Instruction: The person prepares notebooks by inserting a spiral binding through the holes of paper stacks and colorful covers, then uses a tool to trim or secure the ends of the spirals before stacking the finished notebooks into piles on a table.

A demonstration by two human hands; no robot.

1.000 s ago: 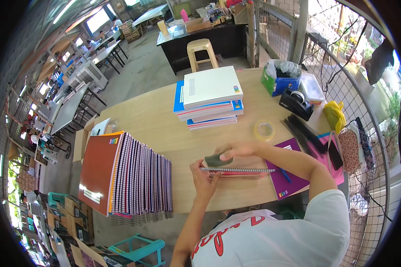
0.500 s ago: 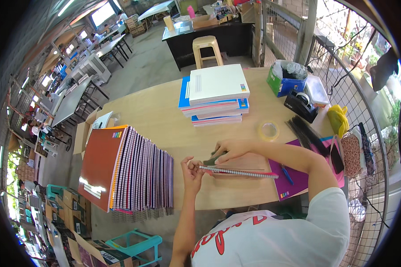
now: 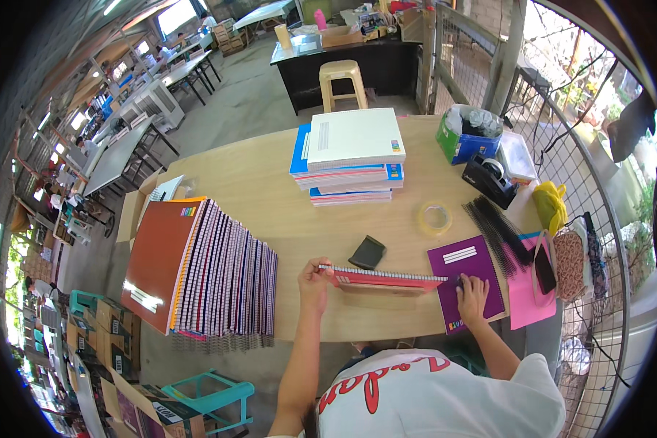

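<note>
My left hand (image 3: 314,287) pinches the left end of a red-covered spiral notebook (image 3: 387,279), held on edge with its coil upward. My right hand (image 3: 474,298) rests on a purple notebook (image 3: 449,259), fingers curled over the spot where a small blue tool lay; only a dark bit shows by the fingertips. Beyond the red notebook lies a dark grey-green flat pad (image 3: 368,252), touched by neither hand. A tall stack of spiral notebooks (image 3: 223,277) with a brown cover stands left of my left hand.
White and blue notebooks (image 3: 354,139) are piled at the back. Tape roll (image 3: 434,218), black coils (image 3: 496,230), tape dispenser (image 3: 491,179), box with plastic bags (image 3: 469,135), yellow cloth (image 3: 550,204) and pink folder (image 3: 529,310) lie right. A wire mesh fence (image 3: 591,157) bounds that side.
My right hand has left the grey-green pad and moved right onto the purple notebook, over the blue tool. The red notebook has tipped, showing more of its cover; my left hand still holds it.
</note>
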